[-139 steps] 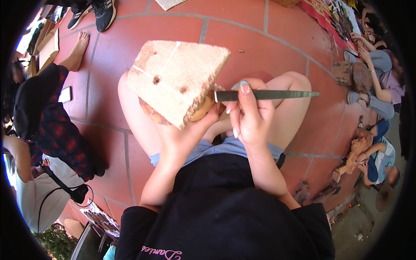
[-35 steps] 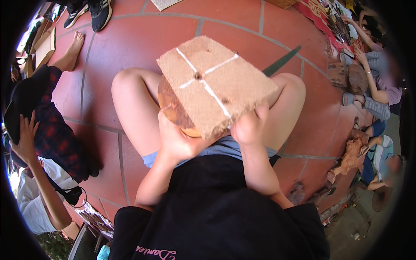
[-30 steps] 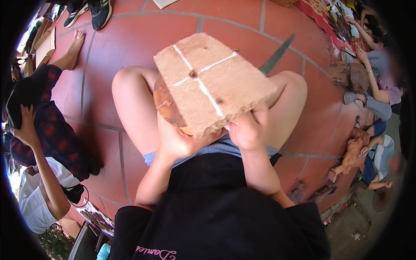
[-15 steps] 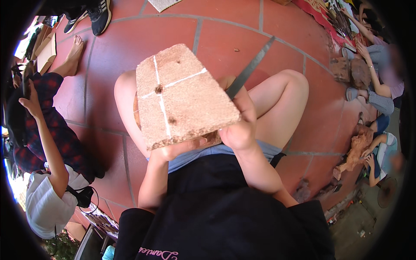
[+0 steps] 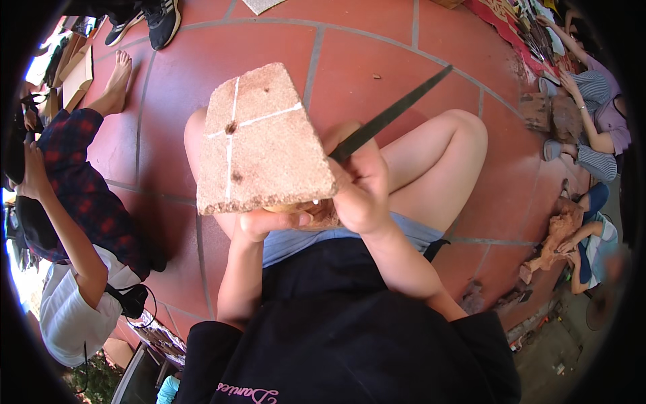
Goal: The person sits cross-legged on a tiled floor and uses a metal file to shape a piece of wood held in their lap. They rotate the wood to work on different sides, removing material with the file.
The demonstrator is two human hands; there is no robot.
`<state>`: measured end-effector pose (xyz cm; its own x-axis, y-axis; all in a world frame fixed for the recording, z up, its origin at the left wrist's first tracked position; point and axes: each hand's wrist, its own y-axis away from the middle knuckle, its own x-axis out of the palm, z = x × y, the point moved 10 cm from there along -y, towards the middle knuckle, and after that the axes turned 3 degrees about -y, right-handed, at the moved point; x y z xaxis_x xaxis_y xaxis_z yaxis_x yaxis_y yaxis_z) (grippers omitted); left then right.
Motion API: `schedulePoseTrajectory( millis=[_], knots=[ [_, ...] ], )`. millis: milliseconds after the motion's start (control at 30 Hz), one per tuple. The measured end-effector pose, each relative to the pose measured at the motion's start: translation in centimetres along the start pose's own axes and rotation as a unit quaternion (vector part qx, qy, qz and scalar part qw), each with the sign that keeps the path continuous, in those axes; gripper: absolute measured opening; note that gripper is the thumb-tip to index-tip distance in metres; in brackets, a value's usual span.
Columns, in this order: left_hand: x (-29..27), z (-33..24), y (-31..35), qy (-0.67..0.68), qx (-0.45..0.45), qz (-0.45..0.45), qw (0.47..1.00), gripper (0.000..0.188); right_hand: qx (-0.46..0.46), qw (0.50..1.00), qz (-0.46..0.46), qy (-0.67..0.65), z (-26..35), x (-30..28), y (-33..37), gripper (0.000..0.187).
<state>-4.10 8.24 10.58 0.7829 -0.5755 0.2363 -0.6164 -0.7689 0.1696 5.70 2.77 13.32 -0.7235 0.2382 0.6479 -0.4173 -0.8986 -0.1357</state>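
A rough tan board (image 5: 269, 158), marked with crossing white lines and with several dark holes, is held up above my lap. My left hand (image 5: 266, 223) is closed beneath the board's near edge, around a brownish piece (image 5: 323, 214) that shows only in part under it. Most of that hand's fingers are hidden by the board. At the board's right edge, my right hand (image 5: 363, 182) grips a long flat dark metal file (image 5: 397, 111). The file's blade points up and away to the right, with its tip clear of the board.
Red floor tiles (image 5: 256, 54) lie around my crossed legs. On the left sits a person in plaid trousers (image 5: 87, 175); standing shoes (image 5: 161, 27) are beyond. To the right, people handle brown wood pieces (image 5: 555, 236). A small brown chip (image 5: 377, 76) lies on the floor.
The board has shifted left and slightly upward, and turned a little. The file has swung lower to the right, its tip farther out. The view has shifted slightly.
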Motion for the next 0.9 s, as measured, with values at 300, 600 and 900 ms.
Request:
schedulePoseTrajectory(
  millis=[300,600,900],
  knots=[
    [0.8,-0.1,-1.2,0.006,-0.037,0.018,0.999,0.074,0.019,0.999,0.022,-0.016,-0.6,0.1,0.1,0.015],
    [-0.2,0.1,-0.4,0.034,-0.017,-0.011,0.999,0.079,0.010,1.000,0.022,-0.012,-0.4,0.1,0.1,0.016],
    [-1.0,0.7,-0.1,0.076,0.031,0.046,0.996,0.076,-0.003,0.999,0.040,-0.035,-0.7,0.9,0.1,0.015]
  ],
)
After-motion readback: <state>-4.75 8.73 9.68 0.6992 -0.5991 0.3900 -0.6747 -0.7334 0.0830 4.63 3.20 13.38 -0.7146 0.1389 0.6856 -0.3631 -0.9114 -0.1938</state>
